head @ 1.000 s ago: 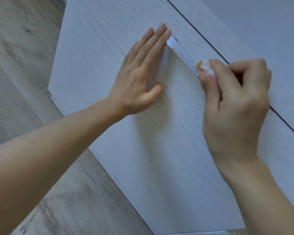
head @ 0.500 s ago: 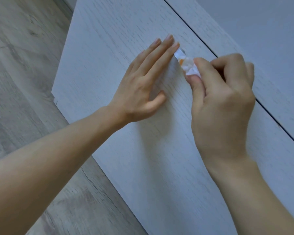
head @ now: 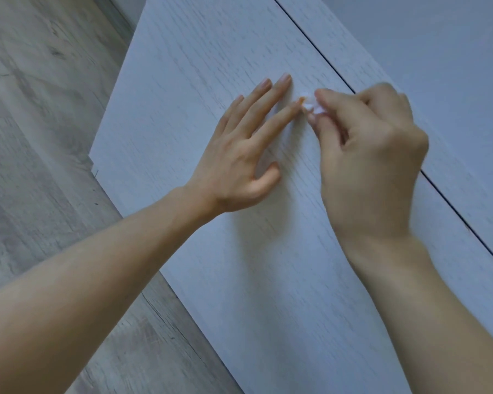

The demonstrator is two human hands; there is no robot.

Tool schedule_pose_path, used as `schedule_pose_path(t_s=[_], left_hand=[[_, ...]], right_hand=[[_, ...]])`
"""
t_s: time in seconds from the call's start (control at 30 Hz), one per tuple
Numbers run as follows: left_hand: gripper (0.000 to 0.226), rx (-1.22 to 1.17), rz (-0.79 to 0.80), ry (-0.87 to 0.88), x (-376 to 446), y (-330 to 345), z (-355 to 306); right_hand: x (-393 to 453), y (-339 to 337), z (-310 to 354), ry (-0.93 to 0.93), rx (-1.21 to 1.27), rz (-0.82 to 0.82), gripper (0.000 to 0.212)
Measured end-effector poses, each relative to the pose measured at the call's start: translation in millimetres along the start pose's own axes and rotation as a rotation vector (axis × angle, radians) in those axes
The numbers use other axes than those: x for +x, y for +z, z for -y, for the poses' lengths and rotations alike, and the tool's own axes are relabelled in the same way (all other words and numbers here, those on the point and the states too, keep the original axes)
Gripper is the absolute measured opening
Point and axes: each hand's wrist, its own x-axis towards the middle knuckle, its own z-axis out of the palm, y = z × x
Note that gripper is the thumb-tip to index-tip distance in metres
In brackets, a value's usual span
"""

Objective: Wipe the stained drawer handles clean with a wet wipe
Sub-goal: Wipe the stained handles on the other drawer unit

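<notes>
Drawer handle, a slim white strip on the pale wood-grain drawer front: I can't make it out now. It should sit under the small crumpled white wet wipe, which shows an orange smear along its left edge, likely stain lifted off.

Right hand: fingers curled, thumb and fingertips pinching the wipe and pressing it down onto the front. A tight pinch makes sense to me, since it puts pressure on a narrow strip rather than spreading it.

Left hand: flat on the drawer front, fingers straight and slightly spread, holding nothing. Its index fingertip lies just beside the wipe, touching or nearly so; I can't tell which. I read this hand as a brace, keeping the drawer from shifting under the rubbing.

So the wipe sits between the two hands, at the left fingertips and under the right fingertips, just short of the dark seam dividing this front from the neighbouring panel.

Beyond: grey wood-plank floor to the left.
</notes>
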Motion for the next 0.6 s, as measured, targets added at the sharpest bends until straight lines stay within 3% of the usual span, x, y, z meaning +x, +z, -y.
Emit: schedule_pose_path(t_s=[0.23, 0.33, 0.47, 0.6], left_hand=[[0.075, 0.009, 0.005, 0.042, 0, -6, 4], [0.077, -0.006, -0.005, 0.002, -2, -7, 2], [0.079, -0.011, 0.046, -0.024, -3, -11, 2], [0.081, -0.015, 0.051, -0.042, -3, -9, 3]], right_hand=[[1, 4, 5, -0.017, -0.017, 0.004, 0.014], [10, 12, 7, 0.099, 0.046, 0.020, 0.014], [5, -5, 0, 0.362, 0.211, -0.098, 0.012], [22, 0, 6, 0.383, 0.215, -0.040, 0.012]])
